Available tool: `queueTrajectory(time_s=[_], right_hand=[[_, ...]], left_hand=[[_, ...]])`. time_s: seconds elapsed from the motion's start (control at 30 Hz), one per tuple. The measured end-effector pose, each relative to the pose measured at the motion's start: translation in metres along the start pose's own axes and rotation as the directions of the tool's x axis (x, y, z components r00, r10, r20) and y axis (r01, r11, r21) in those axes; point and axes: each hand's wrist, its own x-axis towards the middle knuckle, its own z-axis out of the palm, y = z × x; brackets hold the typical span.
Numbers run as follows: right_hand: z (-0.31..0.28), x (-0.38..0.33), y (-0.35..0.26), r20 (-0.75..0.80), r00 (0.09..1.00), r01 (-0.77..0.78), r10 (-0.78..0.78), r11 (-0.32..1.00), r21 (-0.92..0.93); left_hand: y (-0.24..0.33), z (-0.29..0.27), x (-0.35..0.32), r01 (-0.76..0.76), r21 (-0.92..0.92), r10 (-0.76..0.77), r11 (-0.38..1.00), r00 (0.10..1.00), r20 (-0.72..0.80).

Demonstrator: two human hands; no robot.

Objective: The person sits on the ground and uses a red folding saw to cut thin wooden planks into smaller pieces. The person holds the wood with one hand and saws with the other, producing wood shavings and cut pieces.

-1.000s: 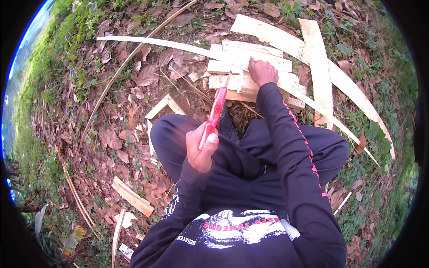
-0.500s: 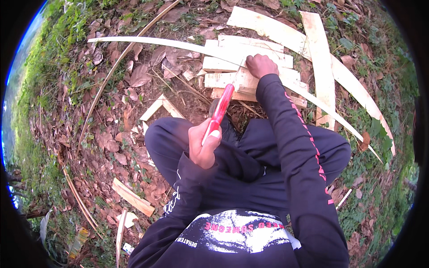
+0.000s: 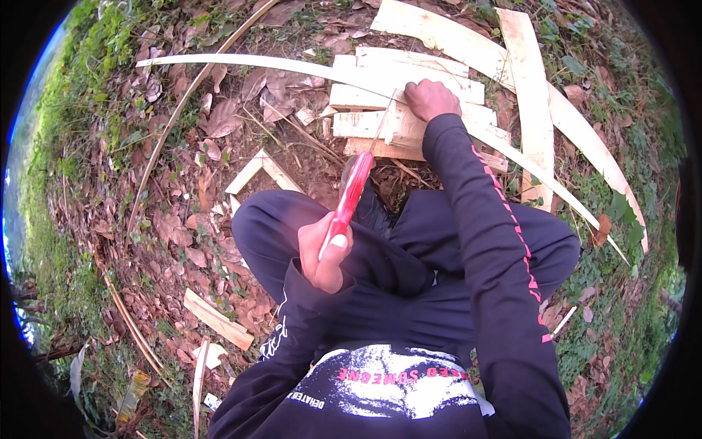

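Note:
My left hand [image 3: 323,252] is closed round the red handle of a saw [image 3: 355,189]. Its thin blade points up and away, edge toward me, and meets a long, narrow wooden strip [image 3: 285,65]. That strip lies across a stack of short pale boards [image 3: 413,63] in front of my crossed legs. Just right of the blade, my right hand [image 3: 433,100] is clenched and presses down at the strip. Its fingertips are hidden from this view, and a small wood block [image 3: 404,126] sits below it.
Wide pale planks [image 3: 534,95] cross each other at the far right. A bent wood offcut [image 3: 248,174] lies left of my knee, another offcut [image 3: 218,318] farther down left. A long thin stick [image 3: 167,135] curves over the dry leaves.
My left hand has drawn the saw back toward me and slightly left, so more of the blade shows. My right hand stays at the strip.

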Motion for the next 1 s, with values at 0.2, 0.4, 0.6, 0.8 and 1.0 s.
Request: queueTrajectory(time_s=[0.2, 0.4, 0.6, 0.8, 1.0], right_hand=[[-0.002, 0.0, -0.004, 0.043, 0.997, -0.059, 0.059, 0.998, -0.012], [-0.006, 0.007, -0.001, 0.029, 0.998, -0.051, 0.051, 0.999, -0.017], [0.002, 0.003, -0.003, 0.026, 0.997, -0.068, 0.069, 0.997, -0.034], [-0.001, 0.007, 0.003, 0.01, 0.998, -0.057, 0.057, 0.998, -0.021], [0.004, 0.004, 0.002, 0.004, 0.999, -0.039, 0.039, 0.999, -0.031]], left_hand=[[-0.008, 0.021, 0.044, 0.013, 0.002, -0.013, 1.0, 1.0, -0.014], [0.003, -0.003, -0.007, -0.026, 0.098, 0.023, 0.995, 0.999, 0.036], [-0.025, 0.014, 0.055, -0.008, 0.218, -0.005, 0.976, 0.998, 0.058], [-0.002, 0.002, 0.003, -0.084, 0.056, 0.082, 0.995, 0.996, 0.034], [-0.023, 0.024, 0.079, -0.022, 0.165, 0.016, 0.986, 0.999, 0.037]])
